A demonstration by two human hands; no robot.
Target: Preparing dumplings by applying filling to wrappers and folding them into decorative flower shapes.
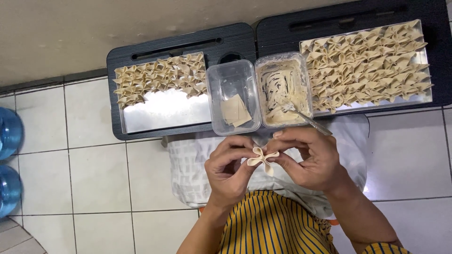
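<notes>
**Folding a wrapper into a bow shape over the tiled floor**

White floor tiles fill the scene, with two low black tables point(181, 44) pushed together at twelve o'clock. Both hands work at the centre of the view, just above a yellow striped garment point(268, 226). The left hand point(230, 167) and the right hand point(313, 157) meet around one folded dumpling wrapper point(262, 159), fingertips of each pinched on its opposite sides; the pale dough is gathered in the middle and flares into loops. It sits in the air between the hands, at six o'clock from the containers.

At eleven o'clock a metal tray point(165, 113) is partly filled with finished folded pieces, its near half bare. At one o'clock a second tray point(419, 96) is almost full. Between them stand two clear plastic tubs: one point(233, 96) with a few flat square wrappers, the other point(282, 89) holding pale filling and a spoon point(308, 120). Blue water bottles point(9, 131) stand at nine o'clock.

By the look of it, the shaping step is in hand: the centre pinch is being pressed tight. The next move would call for a light grip so the loops keep their form.
</notes>
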